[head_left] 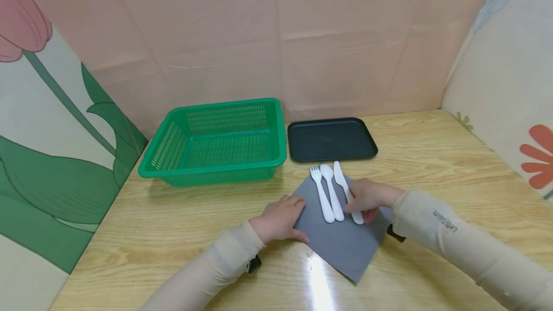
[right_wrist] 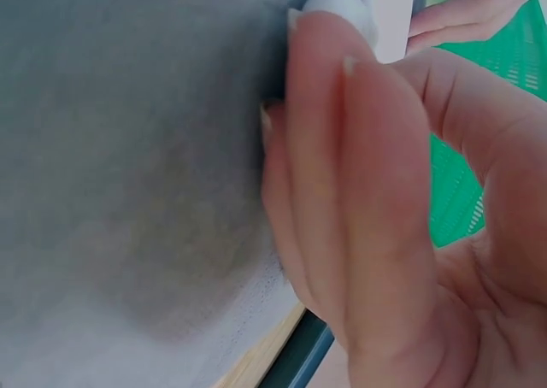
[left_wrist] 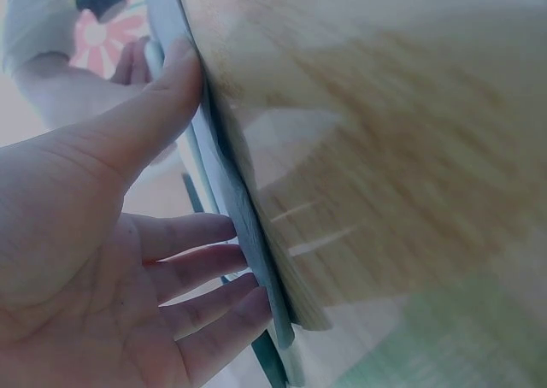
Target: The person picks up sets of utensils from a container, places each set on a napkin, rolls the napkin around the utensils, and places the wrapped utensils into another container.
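Observation:
A grey napkin [head_left: 345, 248] lies turned cornerwise on the table, with a white fork [head_left: 321, 193], a white spoon [head_left: 332, 193] and a white knife [head_left: 341, 180] side by side on it. My right hand [head_left: 370, 196] is at the knife's handle, thumb on its left and fingers on its right, pinching it. In the right wrist view its fingertips [right_wrist: 329, 46] meet a rounded white handle end. My left hand [head_left: 278, 219] rests at the napkin's left edge, fingers spread. The left wrist view shows its fingertips [left_wrist: 252, 298] touching that edge, gripping nothing.
A green slotted basket [head_left: 211, 173] stands at the back left of the wooden table [head_left: 173, 239]. Beside it lies a black tray [head_left: 331, 140], just behind the cutlery tips. A pink backdrop [head_left: 345, 61] rises behind the table, with printed panels at both sides.

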Available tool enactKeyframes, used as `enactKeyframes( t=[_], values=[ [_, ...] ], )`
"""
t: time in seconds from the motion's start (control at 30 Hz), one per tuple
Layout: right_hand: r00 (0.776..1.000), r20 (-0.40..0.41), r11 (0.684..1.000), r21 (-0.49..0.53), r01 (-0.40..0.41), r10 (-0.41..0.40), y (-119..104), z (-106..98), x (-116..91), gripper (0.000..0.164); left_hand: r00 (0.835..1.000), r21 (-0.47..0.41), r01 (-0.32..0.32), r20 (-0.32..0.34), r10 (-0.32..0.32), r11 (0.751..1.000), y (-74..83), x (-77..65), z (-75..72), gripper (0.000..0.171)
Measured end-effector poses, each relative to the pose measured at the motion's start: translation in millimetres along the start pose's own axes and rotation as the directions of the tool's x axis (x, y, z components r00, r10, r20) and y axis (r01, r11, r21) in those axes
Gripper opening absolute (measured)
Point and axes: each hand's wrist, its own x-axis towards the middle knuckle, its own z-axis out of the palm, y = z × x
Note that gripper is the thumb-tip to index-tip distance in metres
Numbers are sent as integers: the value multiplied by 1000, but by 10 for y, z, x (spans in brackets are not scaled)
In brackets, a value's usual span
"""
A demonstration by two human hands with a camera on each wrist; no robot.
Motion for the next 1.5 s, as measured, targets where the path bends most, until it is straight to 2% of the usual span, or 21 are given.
enactKeyframes(
  t=[0.33, 0.8, 1.13, 1.5],
  values=[
    [1000, -8, 1000, 7, -11, 11, -14, 8, 26, 21, 1000, -4, 4, 6, -4, 1000, 0, 7, 4, 84],
    [1000, -19, 999, 38, 5, -4, 2, 24, 19, 29, 1000, -5, 11, 8, -11, 1000, 7, -1, -11, 84],
    [999, -39, 998, 58, 36, -34, -20, 34, -3, 19, 1000, -10, 10, 4, -10, 1000, 13, -8, -15, 83],
    [996, -53, 996, 57, 71, -68, -3, 44, 21, 17, 1000, -7, 14, 12, -14, 1000, 15, -1, -17, 83]
  ],
)
